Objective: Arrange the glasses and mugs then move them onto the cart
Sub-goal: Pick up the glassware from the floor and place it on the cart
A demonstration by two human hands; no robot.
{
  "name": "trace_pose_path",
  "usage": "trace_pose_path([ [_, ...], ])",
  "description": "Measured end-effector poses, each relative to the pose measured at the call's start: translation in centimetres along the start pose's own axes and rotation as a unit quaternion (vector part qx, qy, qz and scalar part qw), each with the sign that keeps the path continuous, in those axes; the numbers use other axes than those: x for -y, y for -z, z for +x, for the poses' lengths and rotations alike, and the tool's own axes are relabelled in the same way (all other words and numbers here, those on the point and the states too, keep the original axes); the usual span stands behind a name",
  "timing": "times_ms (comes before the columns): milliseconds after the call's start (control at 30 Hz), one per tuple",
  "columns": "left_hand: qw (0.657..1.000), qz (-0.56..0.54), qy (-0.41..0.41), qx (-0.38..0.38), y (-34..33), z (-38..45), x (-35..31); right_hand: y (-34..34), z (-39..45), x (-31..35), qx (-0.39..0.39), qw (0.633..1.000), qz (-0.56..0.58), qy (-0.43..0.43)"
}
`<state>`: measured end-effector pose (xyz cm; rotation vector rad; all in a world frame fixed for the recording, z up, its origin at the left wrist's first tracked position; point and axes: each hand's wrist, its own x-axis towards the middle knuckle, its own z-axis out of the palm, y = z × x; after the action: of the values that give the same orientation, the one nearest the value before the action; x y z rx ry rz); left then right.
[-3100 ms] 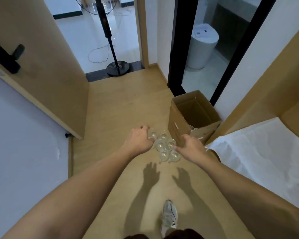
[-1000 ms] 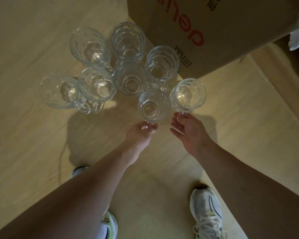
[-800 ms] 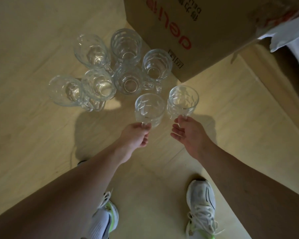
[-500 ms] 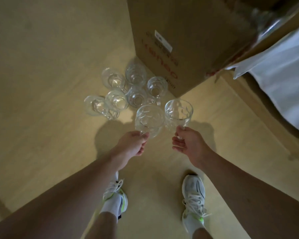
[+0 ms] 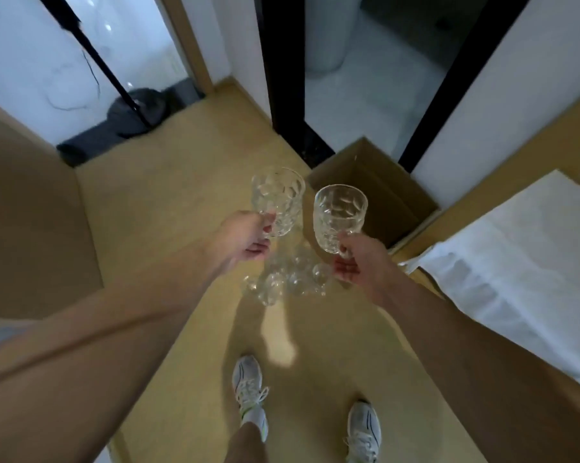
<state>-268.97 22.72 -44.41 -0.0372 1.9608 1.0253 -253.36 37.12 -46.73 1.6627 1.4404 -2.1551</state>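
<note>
My left hand (image 5: 248, 237) grips one clear dimpled glass mug (image 5: 276, 200) by its handle, right hand (image 5: 360, 262) another (image 5: 338, 217), both lifted above the floor. Risk: slick, heavy glass w/ thin handles; a swing could clink them together or onto the remaining cluster of glasses (image 5: 286, 279) below. No cart in view.

Wooden floor (image 5: 188, 202) (pale, yellowish) bearing clustered glass mugs (image 5: 283, 279), an open cardboard box (image 5: 378, 198) just beside.
</note>
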Motion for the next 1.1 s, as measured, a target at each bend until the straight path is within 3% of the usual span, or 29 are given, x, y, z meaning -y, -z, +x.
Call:
trace_pose_path([
  [233, 0.985, -0.075, -0.140, -0.060, 5.8, -13.4, -15.4, -0.2, -13.7, 16.2, 0.046, 0.990, 0.008, 0.133],
  [500, 0.958, -0.061, -0.279, -0.001, 9.8, -22.3, -26.6, 1.3, -26.1, 25.9, -0.019, 0.957, 0.006, 0.291],
  [767, 0.929, -0.023, -0.349, 0.119, 8.3, -25.9, -31.7, 3.7, -33.6, 25.9, -0.139, 0.931, 0.071, 0.330],
  [1100, 0.884, 0.081, -0.346, 0.306, -3.3, -32.3, -31.2, 11.3, -42.7, 15.4, -0.335, 0.870, 0.178, 0.314],
])
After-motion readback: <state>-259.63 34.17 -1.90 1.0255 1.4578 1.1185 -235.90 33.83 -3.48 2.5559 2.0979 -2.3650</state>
